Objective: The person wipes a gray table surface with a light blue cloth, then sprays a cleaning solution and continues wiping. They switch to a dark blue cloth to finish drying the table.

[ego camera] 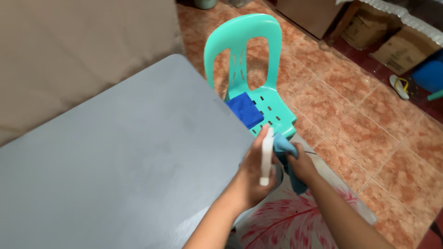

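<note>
Both hands meet beside the tabletop (115, 152): left hand (251, 177) grips a white stick-like thing (266, 157), perhaps a bottle. Right hand (302, 166) pinches a light blue cloth (288, 159) against it, so wiping seems in hand; the next move calls for a firm rub.

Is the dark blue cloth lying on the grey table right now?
No, the dark blue cloth lies on the seat of the green plastic chair, beside the table edge.

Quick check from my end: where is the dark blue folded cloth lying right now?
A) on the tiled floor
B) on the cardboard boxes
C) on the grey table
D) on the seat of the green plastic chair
D: the dark blue folded cloth lies on the seat of the green plastic chair, just past the corner of the grey table.
</note>
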